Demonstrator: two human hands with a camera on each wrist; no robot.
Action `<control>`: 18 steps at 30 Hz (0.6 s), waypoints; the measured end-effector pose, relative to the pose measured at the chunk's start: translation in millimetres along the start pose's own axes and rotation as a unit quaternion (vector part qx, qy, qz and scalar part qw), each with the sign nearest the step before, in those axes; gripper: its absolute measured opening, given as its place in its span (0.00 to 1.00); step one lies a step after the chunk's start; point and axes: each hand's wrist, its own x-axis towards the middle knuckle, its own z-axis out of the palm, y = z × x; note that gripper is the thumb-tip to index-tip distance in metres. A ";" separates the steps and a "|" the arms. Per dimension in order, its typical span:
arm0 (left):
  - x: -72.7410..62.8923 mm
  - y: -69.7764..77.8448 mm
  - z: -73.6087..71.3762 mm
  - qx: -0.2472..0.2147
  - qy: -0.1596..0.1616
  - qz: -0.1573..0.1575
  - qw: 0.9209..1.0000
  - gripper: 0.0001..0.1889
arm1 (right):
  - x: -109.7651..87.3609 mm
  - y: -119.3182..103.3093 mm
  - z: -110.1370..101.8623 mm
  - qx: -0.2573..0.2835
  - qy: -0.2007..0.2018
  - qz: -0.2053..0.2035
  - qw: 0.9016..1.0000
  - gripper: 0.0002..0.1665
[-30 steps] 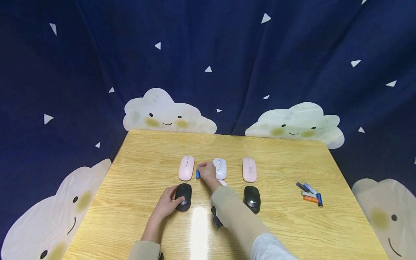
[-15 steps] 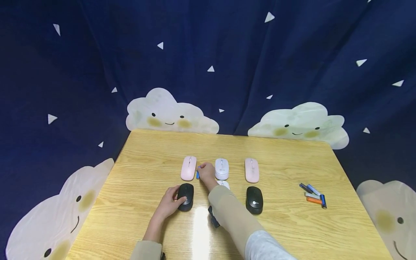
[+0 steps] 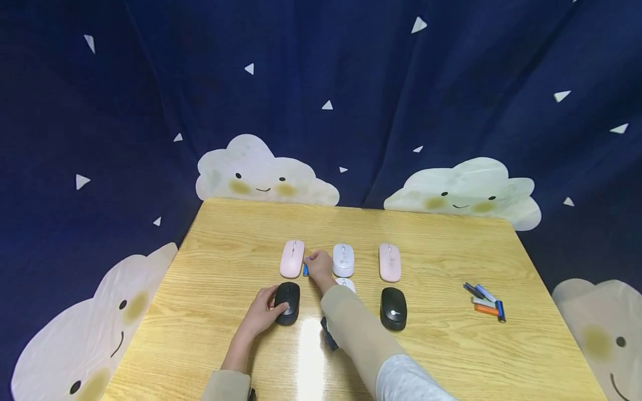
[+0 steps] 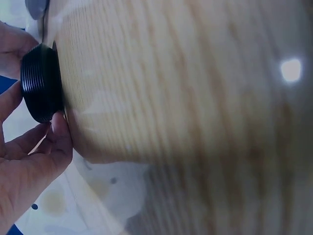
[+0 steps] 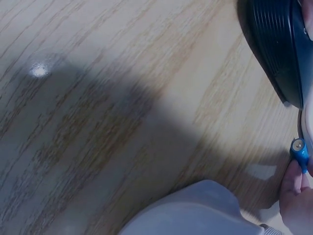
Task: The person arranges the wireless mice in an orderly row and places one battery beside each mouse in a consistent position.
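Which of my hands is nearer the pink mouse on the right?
Right. Your right hand is left of that pink mouse, with a white mouse between; your left hand is farther left, gripping a black mouse.

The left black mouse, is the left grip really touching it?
Touching. The left wrist view shows the left grip holding the left black mouse, fingertips right against its edge.
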 end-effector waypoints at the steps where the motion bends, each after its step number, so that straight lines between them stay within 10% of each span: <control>1: 0.0 0.0 -0.1 0.000 0.000 0.001 1.000 0.29 | 3.3 2.7 3.2 -0.006 -0.003 0.006 1.000 0.12; 18: -0.4 0.8 -0.5 -0.010 -0.003 0.005 1.000 0.29 | -2.7 -6.2 -15.0 -0.004 -0.021 -0.014 1.000 0.07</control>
